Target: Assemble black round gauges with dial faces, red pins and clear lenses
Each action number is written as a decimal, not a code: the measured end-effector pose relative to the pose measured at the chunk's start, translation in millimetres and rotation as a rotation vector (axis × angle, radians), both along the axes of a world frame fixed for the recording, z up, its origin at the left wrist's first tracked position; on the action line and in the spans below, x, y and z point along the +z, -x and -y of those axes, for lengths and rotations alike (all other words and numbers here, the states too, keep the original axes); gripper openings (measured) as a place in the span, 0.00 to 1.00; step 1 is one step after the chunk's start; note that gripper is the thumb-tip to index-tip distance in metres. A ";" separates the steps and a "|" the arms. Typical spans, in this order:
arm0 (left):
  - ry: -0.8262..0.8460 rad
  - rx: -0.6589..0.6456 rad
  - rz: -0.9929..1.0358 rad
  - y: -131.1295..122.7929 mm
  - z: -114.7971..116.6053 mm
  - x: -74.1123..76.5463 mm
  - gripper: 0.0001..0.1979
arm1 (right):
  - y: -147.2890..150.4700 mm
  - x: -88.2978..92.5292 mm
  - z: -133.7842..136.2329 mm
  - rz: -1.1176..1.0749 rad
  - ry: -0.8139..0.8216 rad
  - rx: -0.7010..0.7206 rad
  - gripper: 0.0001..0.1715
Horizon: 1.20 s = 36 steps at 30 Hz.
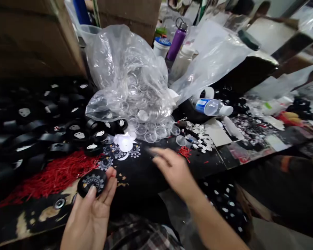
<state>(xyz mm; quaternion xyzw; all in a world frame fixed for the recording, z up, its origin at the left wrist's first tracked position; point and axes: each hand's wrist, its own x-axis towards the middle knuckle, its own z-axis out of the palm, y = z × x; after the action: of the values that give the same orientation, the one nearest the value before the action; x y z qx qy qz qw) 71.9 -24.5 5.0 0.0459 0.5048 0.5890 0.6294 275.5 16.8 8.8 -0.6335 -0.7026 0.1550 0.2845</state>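
Left hand [90, 213] cups 1 black dial [92, 182]. Right hand [172, 170] (blurred, half open, seemingly empty) hovers nearer the clear discs [153, 133] beneath the plastic bag [125, 76].

Left grip [90, 211] palm up, thumb and fingers cupped round a black dial [92, 181], right grip [172, 170] well apart to its right, palm down, fingers loosely spread and blurred, open-handed, bare forearm [214, 225] trailing back behind that grip
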 end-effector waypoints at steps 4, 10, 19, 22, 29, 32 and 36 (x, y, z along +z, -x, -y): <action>-0.098 -0.023 0.036 -5.2 1.0 -1.4 0.12 | -96.2 -11.4 -37.9 0.123 -0.058 -0.221 0.24; -0.141 -0.064 0.081 -0.9 3.7 -5.5 0.12 | -127.9 -36.2 -58.3 0.493 -0.096 -0.291 0.24; -0.175 -0.142 -0.146 2.9 15.7 -19.7 0.14 | 56.0 6.9 2.8 -0.135 0.177 0.387 0.04; -0.183 -0.171 -0.188 7.8 20.7 -22.4 0.15 | 73.2 2.3 3.4 -0.117 0.189 0.389 0.06; -0.160 -0.139 -0.197 17.7 12.8 -19.1 0.18 | 75.4 10.7 4.5 -0.302 0.240 0.435 0.08; -0.148 -0.175 -0.219 17.4 11.5 -20.0 0.15 | 86.2 15.1 7.0 -0.260 0.201 0.473 0.07; -0.193 -0.201 -0.265 17.6 12.1 -17.9 0.13 | 94.2 15.5 7.5 -0.154 0.171 0.467 0.08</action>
<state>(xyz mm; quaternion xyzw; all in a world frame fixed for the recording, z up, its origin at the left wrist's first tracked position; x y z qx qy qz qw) 54.3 -36.6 -12.9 0.2333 0.5174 0.5576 0.6058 181.2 9.3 24.2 -0.4620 -0.7905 0.3231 0.2392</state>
